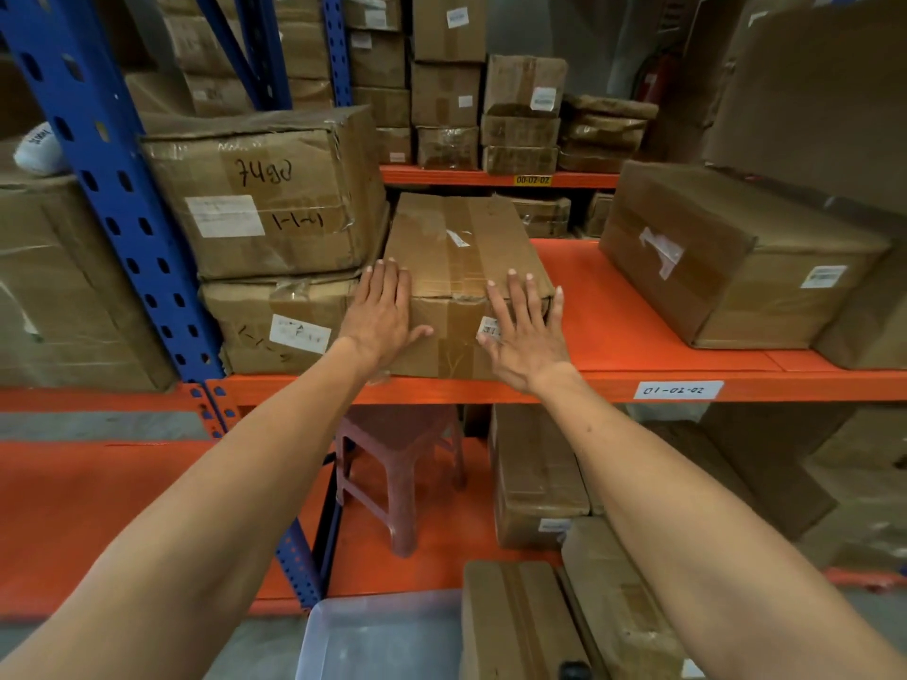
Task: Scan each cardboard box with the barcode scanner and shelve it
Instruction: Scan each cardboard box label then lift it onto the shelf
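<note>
A long taped cardboard box (456, 257) lies on the orange shelf (613, 316), its short end toward me with a small barcode label at the right. My left hand (380, 314) presses flat against the box's left front corner, fingers straight. My right hand (525, 328) presses flat on the right front end, partly covering the label. Two more cardboard boxes (564, 625) lie at the bottom of the view. A small dark object (575, 671) pokes in at the bottom edge; I cannot tell what it is.
Stacked boxes (260, 203) stand close on the left against the blue upright (113, 188). Another box (726, 257) sits to the right on the same shelf, with bare orange surface between. Below are a pink plastic stool (400, 463), more boxes and a grey tray (378, 640).
</note>
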